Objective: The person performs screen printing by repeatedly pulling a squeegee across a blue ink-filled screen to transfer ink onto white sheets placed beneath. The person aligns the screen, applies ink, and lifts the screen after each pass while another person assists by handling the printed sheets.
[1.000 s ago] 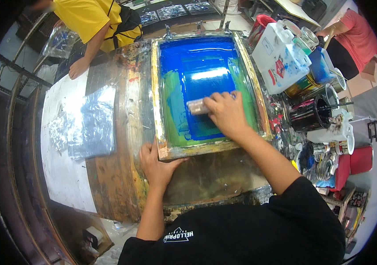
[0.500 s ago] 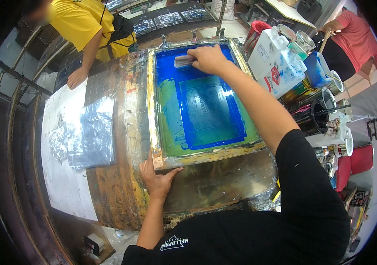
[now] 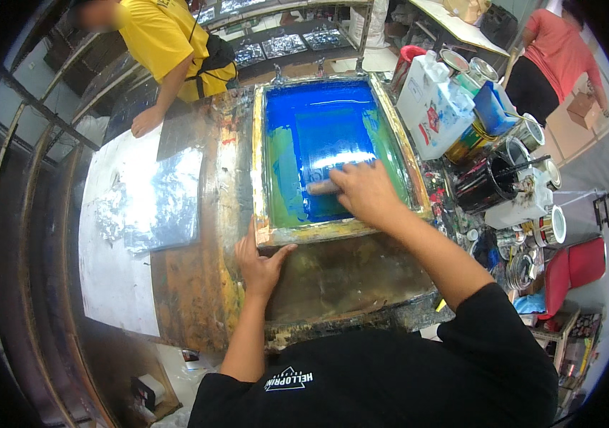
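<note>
A screen printing frame (image 3: 259, 171) with paint-crusted wooden sides lies on the worktable. Blue ink (image 3: 318, 102) coats much of its mesh, with green mesh showing at the sides. My right hand (image 3: 367, 191) grips a squeegee (image 3: 323, 187) low on the mesh, toward the near side; the fingers cover part of it. At the frame's near left corner, my left hand (image 3: 259, 265) holds the wooden edge, thumb along the near side and fingers up the left side.
Left of the frame, shiny clear plastic bags (image 3: 151, 203) lie on a white sheet (image 3: 115, 285). A person in yellow (image 3: 165, 46) rests a hand on the table's far left. White jugs (image 3: 433, 110) and paint cans (image 3: 490, 178) crowd the right side. Another person (image 3: 561, 53) stands far right.
My right hand has drawn the squeegee from the far end of the mesh toward me, spreading blue ink. My left hand stays at the frame's corner. The view has shifted slightly.
</note>
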The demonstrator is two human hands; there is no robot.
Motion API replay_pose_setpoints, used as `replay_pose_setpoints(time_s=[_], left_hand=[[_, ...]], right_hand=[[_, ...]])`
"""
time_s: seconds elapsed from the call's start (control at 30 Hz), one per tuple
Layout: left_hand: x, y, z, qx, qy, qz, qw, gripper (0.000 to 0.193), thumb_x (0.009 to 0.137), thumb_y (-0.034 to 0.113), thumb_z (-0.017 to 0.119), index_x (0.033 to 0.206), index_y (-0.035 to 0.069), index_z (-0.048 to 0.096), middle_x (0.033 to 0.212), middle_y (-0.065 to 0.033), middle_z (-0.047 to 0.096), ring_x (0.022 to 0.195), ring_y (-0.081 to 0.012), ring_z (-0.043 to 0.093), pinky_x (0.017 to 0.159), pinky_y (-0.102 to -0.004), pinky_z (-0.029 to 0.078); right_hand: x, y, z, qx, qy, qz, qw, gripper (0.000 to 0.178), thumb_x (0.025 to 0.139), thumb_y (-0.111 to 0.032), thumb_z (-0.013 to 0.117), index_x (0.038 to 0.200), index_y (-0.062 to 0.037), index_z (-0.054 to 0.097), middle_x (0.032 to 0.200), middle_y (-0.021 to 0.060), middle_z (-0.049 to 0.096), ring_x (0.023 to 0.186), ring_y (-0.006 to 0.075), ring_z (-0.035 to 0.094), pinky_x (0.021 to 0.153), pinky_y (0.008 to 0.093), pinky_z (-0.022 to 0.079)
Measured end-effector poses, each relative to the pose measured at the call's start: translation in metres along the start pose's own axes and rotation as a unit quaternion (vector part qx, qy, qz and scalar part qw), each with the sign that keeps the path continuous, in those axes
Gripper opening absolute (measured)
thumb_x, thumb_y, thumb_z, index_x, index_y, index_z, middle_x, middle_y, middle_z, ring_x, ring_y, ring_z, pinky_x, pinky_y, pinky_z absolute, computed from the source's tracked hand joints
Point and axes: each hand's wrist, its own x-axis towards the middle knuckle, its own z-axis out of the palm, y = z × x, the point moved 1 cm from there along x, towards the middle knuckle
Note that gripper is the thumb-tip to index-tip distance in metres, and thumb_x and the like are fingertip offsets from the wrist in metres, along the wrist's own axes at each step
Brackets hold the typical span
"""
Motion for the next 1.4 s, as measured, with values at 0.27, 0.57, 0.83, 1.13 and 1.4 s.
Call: replay_pose_setpoints(time_s=[0.27,0.57,0.83,1.13,1.4], left_hand=[[0.046,0.072,-0.023,-0.319,0.073,-0.035,0.944,0.088,0.091,0.028,0.089,0.159,-0.003,0.044,0.125,-0.0123,0.066,0.112,-0.0224,0.060,0.094,-0.0396,0.053],[0.054,0.076,0.020,0.213,-0.052,-0.027,0.975,0.082,0.095,0.032,0.080,0.154,-0.012,0.043,0.121,-0.0261,0.058,0.112,-0.0411,0.058,0.099,-0.0480,0.048],[0.031,0.043,0.064,0.058,-0.108,-0.076,0.990,0.042,0.095,0.012,0.072,0.131,-0.004,0.058,0.124,-0.0286,0.055,0.116,-0.0478,0.056,0.094,-0.0560,0.049],[0.036,0.054,0.073,0.096,-0.099,-0.084,0.987,0.041,0.096,-0.001,0.056,0.137,-0.008,0.052,0.125,-0.0303,0.057,0.117,-0.0486,0.057,0.097,-0.0558,0.051],[0.092,0.017,-0.008,-0.015,0.031,0.010,0.999,0.029,0.097,0.003,0.060,0.126,-0.003,0.062,0.111,-0.0247,0.066,0.098,-0.0425,0.064,0.090,-0.0495,0.051]], right_hand=[[-0.026,-0.028,-0.089,0.003,0.191,-0.029,0.981,0.057,0.094,-0.060,0.067,0.111,-0.0060,0.064,0.101,0.0154,0.067,0.090,0.0336,0.064,0.089,0.0512,0.042],[0.073,-0.001,-0.181,-0.040,0.331,-0.036,0.942,0.059,0.096,-0.064,0.066,0.079,-0.0081,0.075,0.076,0.0129,0.073,0.077,0.0311,0.071,0.082,0.0477,0.043],[0.095,0.007,-0.220,0.016,0.225,0.016,0.974,0.066,0.096,-0.063,0.058,0.075,-0.0017,0.074,0.070,0.0202,0.070,0.072,0.0355,0.071,0.079,0.0483,0.051],[0.096,0.008,-0.205,0.023,0.306,-0.040,0.951,0.057,0.099,-0.054,0.064,0.085,0.0007,0.069,0.074,0.0221,0.065,0.068,0.0418,0.063,0.066,0.0475,0.046],[0.087,0.004,-0.202,-0.018,0.312,-0.039,0.949,0.067,0.099,-0.064,0.059,0.083,-0.0004,0.073,0.076,0.0198,0.070,0.073,0.0406,0.068,0.075,0.0488,0.050]])
